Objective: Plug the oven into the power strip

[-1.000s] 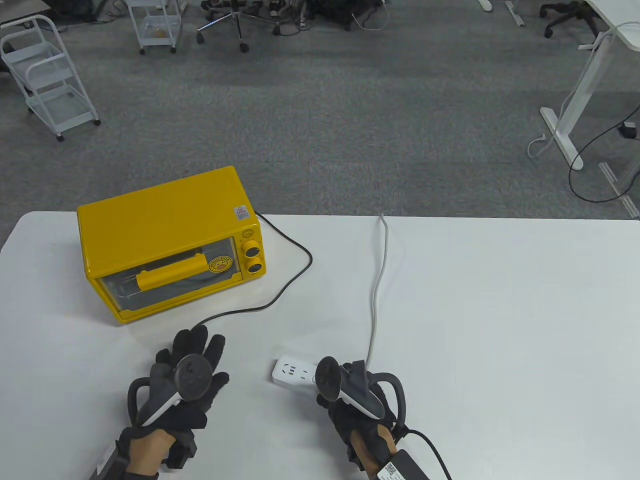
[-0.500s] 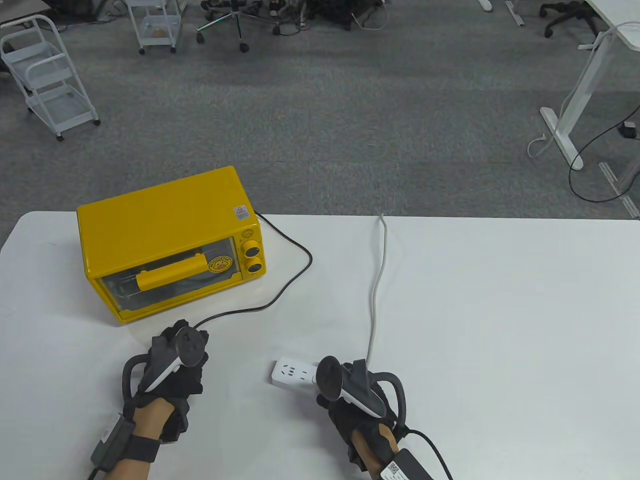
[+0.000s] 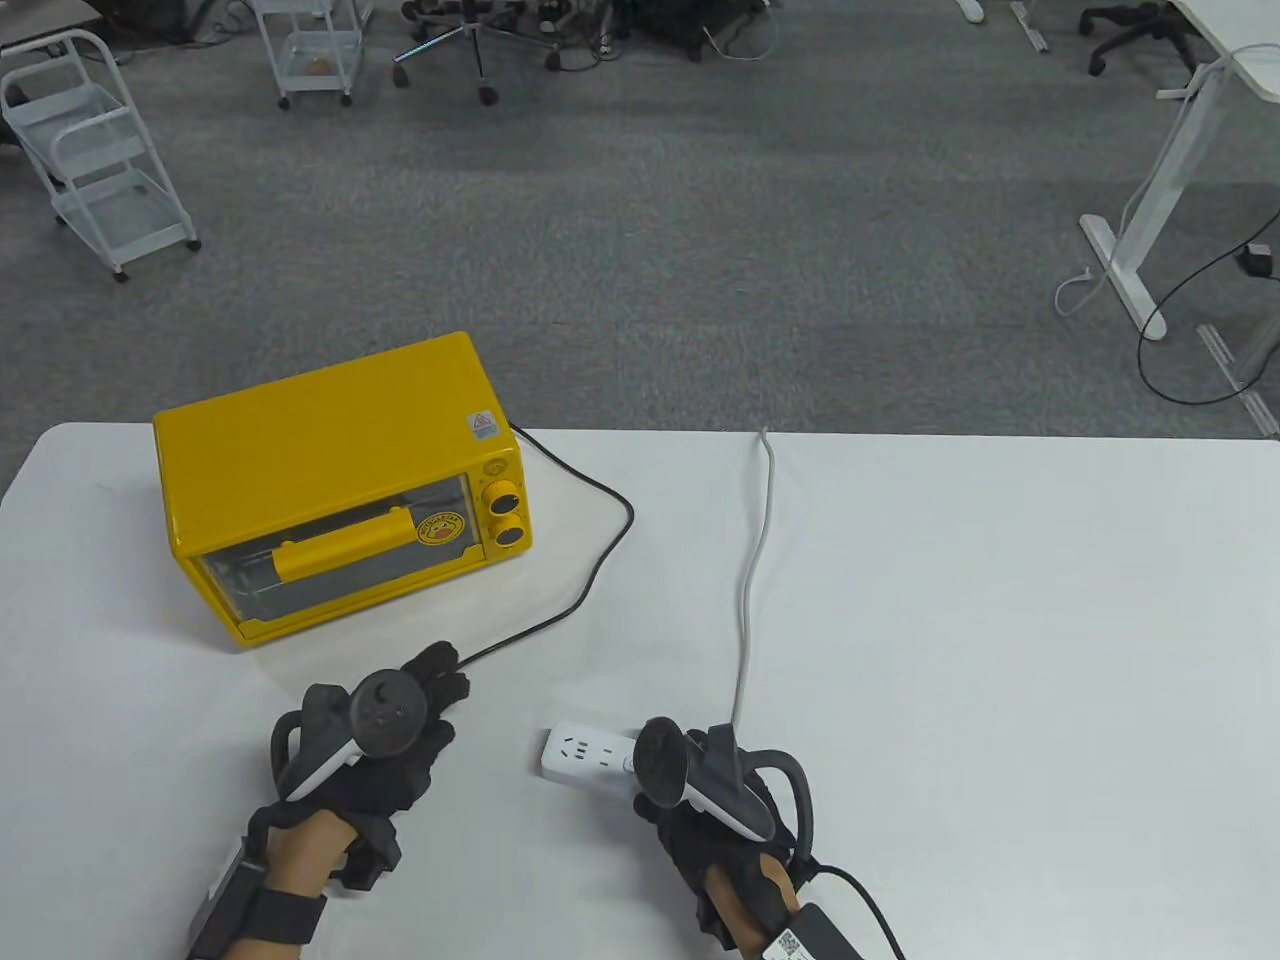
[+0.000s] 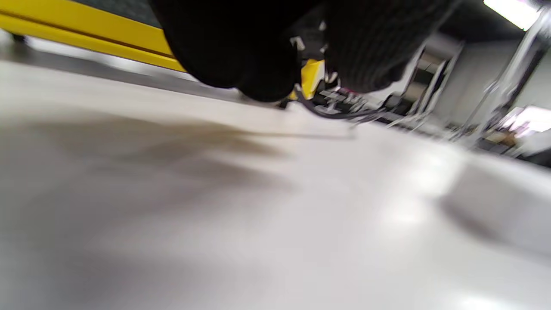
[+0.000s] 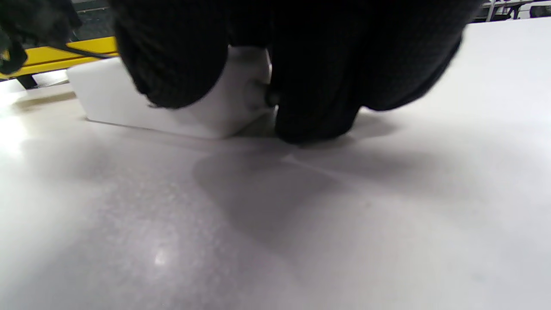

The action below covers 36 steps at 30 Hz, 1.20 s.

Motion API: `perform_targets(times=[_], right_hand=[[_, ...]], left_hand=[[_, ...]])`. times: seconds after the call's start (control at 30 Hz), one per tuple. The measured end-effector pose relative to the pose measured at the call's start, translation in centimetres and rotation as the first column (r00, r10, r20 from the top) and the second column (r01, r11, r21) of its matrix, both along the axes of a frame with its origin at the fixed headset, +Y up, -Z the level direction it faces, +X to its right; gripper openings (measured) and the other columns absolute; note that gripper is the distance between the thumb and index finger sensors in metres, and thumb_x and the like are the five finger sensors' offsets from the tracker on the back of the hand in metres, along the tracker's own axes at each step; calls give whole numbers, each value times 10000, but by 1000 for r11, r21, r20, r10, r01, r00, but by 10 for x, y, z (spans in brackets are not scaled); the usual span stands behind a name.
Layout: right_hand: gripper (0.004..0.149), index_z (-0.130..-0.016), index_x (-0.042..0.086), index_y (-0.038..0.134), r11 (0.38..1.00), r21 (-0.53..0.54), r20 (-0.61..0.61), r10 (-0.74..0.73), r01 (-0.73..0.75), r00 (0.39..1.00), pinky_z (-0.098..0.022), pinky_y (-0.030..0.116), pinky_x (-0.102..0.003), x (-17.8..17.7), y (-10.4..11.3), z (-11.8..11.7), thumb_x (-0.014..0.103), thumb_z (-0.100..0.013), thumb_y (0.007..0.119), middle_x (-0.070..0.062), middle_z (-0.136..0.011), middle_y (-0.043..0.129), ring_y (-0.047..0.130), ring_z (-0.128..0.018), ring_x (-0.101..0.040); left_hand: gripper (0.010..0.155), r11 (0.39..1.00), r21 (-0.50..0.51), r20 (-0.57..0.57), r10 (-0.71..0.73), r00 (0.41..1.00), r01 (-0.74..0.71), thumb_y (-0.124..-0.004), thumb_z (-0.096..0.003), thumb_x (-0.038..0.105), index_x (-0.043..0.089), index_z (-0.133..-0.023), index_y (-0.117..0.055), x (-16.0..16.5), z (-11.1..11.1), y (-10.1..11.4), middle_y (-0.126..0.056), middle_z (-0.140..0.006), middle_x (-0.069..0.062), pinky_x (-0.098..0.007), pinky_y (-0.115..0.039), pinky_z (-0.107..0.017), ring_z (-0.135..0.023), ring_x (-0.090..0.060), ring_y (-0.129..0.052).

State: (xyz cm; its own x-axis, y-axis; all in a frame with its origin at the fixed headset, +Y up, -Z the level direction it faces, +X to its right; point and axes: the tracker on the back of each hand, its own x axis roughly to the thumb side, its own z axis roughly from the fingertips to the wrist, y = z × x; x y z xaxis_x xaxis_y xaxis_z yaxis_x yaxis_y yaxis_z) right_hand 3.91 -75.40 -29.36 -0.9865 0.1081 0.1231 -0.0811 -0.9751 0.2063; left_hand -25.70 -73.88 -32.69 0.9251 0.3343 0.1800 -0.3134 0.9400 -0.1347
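Observation:
The yellow oven [image 3: 340,480] stands at the table's back left. Its black cord [image 3: 600,560] loops right, then runs down into my left hand [image 3: 440,680]. That hand grips the cord's plug end; the plug itself is hidden in the fingers. In the blurred left wrist view the curled fingers [image 4: 267,64] hang over the table with the cord [image 4: 331,113] trailing behind. The white power strip [image 3: 585,752] lies flat to the right of my left hand, a short gap away. My right hand [image 3: 700,770] holds its right end down, and the right wrist view shows fingers [image 5: 318,86] on the strip [image 5: 112,99].
The strip's grey cable [image 3: 750,570] runs from my right hand up over the white table's [image 3: 1000,650] far edge. Carts, chairs and a desk leg stand on the floor beyond the table.
My left hand closed over the cord's end near the oven's front, then moved right toward the strip, dragging the cord with it. My right hand and the strip stayed put.

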Motion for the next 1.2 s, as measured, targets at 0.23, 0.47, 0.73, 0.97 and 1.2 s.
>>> perform_targets(times=[0.23,0.47,0.73,0.97,1.2], right_hand=[[728,-1074,235,604,1000,1,-2,0,0,1000,-552,835,-452,0,0,0,451,-416,830,-137,-894,818,1000,-622,-159],[730,-1076,233,599,1000,-4,-5,1,-1,1000,-553,833,-453,0,1,0,450,-418,829,-139,-897,814,998,-626,-161],[730,-1079,236,592,1000,-20,-14,9,-9,1000,-556,831,-456,-1,1,-1,449,-422,828,-141,-900,811,996,-630,-164],[731,-1081,237,590,1000,-24,-17,6,-7,1000,-558,829,-457,-1,1,-1,449,-422,828,-140,-900,809,995,-629,-166],[729,-1081,241,587,1000,-25,-19,9,-10,1000,-559,828,-458,-2,1,-1,448,-424,826,-141,-901,808,994,-630,-167]], left_hand=[[664,940,-177,118,316,941,-293,-721,-432,531,333,-1064,-695,20,2,-5,-766,-1141,58,-347,-867,-632,-830,-165,-924],[633,891,-299,184,404,896,-340,-642,-513,267,211,-1134,-533,40,5,-6,-566,-1237,-82,-374,-834,-716,-985,-249,-833],[579,993,-37,137,118,984,-113,-827,-426,341,301,-1001,-771,76,8,5,-865,-1049,6,-260,-989,-533,-735,-100,-1060],[593,996,44,93,-76,993,72,-802,-408,400,351,-999,-766,89,11,2,-873,-989,-13,-274,-961,-504,-650,-33,-1012],[604,997,64,66,-56,996,52,-802,-398,415,372,-1000,-771,91,10,-3,-867,-954,-33,-244,-994,-444,-596,-12,-1044]])
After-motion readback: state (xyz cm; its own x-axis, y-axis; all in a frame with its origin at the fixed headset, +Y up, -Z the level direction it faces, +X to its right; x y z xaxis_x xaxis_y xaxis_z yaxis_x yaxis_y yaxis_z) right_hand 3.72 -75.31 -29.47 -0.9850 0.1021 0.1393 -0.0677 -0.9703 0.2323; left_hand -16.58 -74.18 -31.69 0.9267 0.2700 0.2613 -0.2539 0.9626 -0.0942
